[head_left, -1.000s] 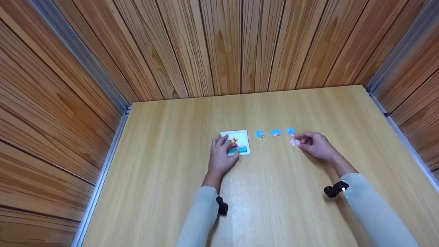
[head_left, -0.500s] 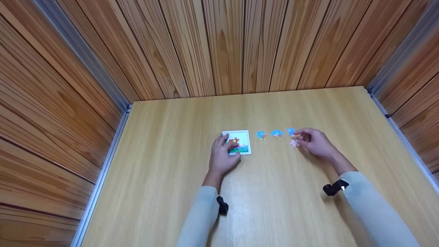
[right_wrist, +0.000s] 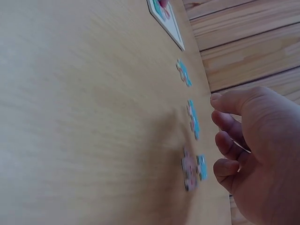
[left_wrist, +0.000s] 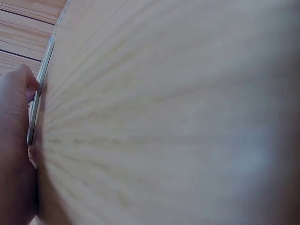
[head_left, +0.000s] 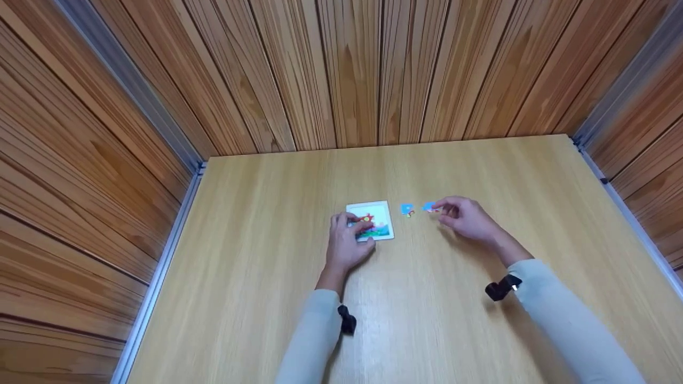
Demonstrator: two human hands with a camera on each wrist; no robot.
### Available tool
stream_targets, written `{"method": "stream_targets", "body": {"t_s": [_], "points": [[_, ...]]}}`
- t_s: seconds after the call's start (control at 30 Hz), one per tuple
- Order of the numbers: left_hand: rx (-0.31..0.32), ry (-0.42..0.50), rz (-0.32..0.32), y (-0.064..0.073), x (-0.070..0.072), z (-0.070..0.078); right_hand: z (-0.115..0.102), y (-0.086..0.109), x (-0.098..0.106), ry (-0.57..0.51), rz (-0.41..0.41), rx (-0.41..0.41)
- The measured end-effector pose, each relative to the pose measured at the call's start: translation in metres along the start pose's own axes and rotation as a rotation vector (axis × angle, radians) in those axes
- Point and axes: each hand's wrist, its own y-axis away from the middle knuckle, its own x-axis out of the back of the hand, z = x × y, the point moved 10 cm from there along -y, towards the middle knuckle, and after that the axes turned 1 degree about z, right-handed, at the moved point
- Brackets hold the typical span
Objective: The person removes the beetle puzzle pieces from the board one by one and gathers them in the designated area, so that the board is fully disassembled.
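My left hand [head_left: 346,245] grips the near-left part of a small white-framed jigsaw puzzle board [head_left: 382,209], thumb at its near edge. A red flower and blue-green picture show between the fingers. My right hand [head_left: 469,220] is over the table to the right, fingers loosely curled and nothing seen in them. Its fingertips overlap a blue puzzle piece [head_left: 428,206] in the head view. Another blue piece [head_left: 406,208] lies nearer the board. In the right wrist view, a pink piece [right_wrist: 189,172] and a third blue piece [right_wrist: 202,168] lie beside each other; the hand hides both in the head view.
The light wooden tabletop [head_left: 256,240] meets a wood-plank wall [head_left: 352,80] at the back. Metal rails [head_left: 160,266] run along the sides. A black wrist camera [head_left: 347,320] sits on each sleeve.
My right hand has moved left from the pink piece and the rightmost blue piece toward the middle blue piece. The left hand has stayed on the board, which has shifted slightly right in view.
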Motion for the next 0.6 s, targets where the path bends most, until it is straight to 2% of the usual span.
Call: {"method": "stream_targets", "body": {"t_s": [0.3,0.43,0.6], "points": [[-0.001,0.025,0.005,-0.001,0.001,0.000,-0.023,-0.016,-0.023,-0.014,-0.040,0.014],[-0.011,0.049,0.013,-0.002,0.002,0.000,-0.032,-0.023,-0.032,-0.025,-0.051,0.017],[-0.047,0.076,0.047,-0.002,0.005,0.001,-0.044,-0.032,-0.045,-0.016,-0.054,0.064]]}}
